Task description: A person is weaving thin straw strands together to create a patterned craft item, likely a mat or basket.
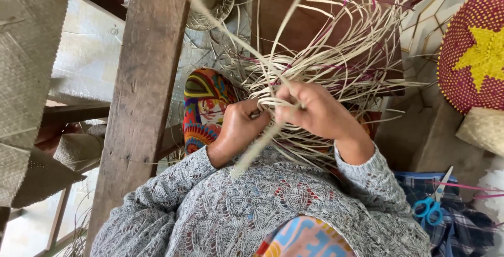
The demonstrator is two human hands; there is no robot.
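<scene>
1. Left hand (239, 126): closed, pinching a pale flat strip at the woven centre of the straw work (273, 102), which sits in the lap just ahead of both hands.
2. Right hand (315, 112): closed, fingers curled over several strips at the same centre, touching the left hand's fingertips.
3. Loose strips (336, 52): pale, with a few magenta ones, fanning up and away from the woven centre; many cross one another.
4. Judgement on technique: the weave is best kept tight by holding the crossing firmly with one hand while the other draws a single strip through; separating that strip from its neighbours first should avoid snagging or creasing.
5. One long strip (252, 154) runs down between the wrists over the grey knitted sleeves (367, 178); it could catch on the knit.
6. Wooden post (142, 94): stands just left of the hands and limits room for strips swung to that side.
7. Surroundings: blue-handled scissors (433, 204) on plaid cloth (462, 225) at lower right; a round magenta woven piece with a yellow star (475, 52) at upper right; woven matting (23, 52) at far left.
</scene>
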